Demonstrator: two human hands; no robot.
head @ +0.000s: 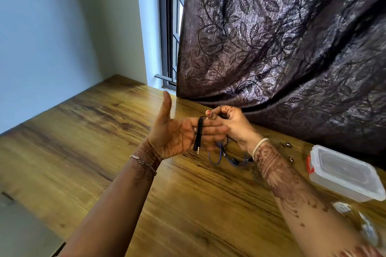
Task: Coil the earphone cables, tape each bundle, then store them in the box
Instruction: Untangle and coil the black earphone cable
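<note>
My left hand [177, 131] is held flat above the table, palm toward me, thumb up and fingers straight. A black earphone cable [198, 133] is wound in several turns around those fingers, its jack plug hanging at the bottom. My right hand [229, 123] sits just behind the left fingertips and pinches the black cable at the top of the coil. A blue earphone cable [219, 157] lies loose on the table below my hands. The clear plastic box [342, 173] stands at the right with its lid on.
The wooden table [104, 142] runs from a pale wall at the left to a dark leaf-patterned curtain [282, 48] and a window at the back. Silver earbuds [289, 145] lie near the box. Small white blurred pieces [342, 207] lie in front of the box.
</note>
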